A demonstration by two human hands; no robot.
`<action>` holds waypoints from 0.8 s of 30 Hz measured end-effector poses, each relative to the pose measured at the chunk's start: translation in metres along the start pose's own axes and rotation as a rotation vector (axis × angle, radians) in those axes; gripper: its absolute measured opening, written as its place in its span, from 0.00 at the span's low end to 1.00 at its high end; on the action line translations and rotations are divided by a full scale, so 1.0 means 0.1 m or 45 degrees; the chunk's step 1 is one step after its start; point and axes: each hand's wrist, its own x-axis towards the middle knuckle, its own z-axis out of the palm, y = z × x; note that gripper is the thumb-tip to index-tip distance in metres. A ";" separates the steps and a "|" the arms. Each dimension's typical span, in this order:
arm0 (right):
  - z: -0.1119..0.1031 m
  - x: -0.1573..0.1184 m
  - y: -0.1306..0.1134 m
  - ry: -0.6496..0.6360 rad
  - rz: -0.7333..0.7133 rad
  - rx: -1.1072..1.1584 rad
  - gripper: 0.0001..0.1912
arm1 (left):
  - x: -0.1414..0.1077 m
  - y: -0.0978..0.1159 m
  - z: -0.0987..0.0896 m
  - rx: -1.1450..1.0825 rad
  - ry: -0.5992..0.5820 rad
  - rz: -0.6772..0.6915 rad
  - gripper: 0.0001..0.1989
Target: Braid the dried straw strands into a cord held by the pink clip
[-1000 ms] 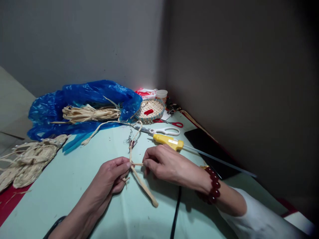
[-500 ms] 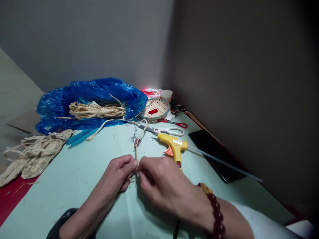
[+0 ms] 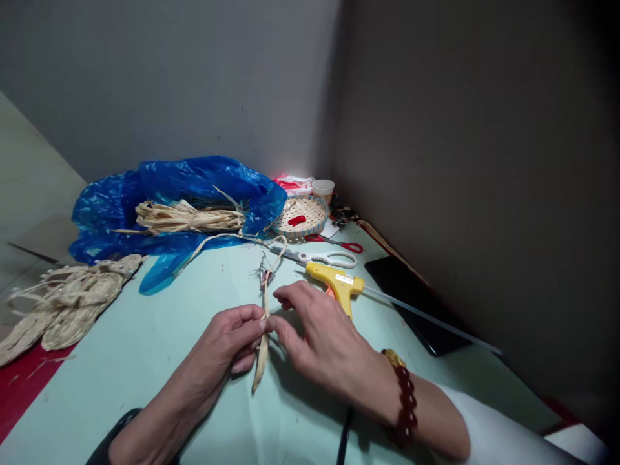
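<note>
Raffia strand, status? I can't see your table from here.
Left hand pinching raffia strand. Right hand at the pinch, thumb against it, fingers spread. Yellow glue gun just beyond right hand.

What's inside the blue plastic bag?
In the blue plastic bag: a bundle of pale, straw-like strips, visible through the open front. Anything beneath the bundle or behind the bag's folds is covered; can't tell.

Yellow glue gun (image 3: 341, 281), seemingly orange trigger (image 3: 330, 292)
</note>
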 end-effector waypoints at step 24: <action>0.14 0.10 0.08 0.053 0.171 0.157 0.08 | -0.20 0.10 0.12 1.308 0.246 0.247 0.17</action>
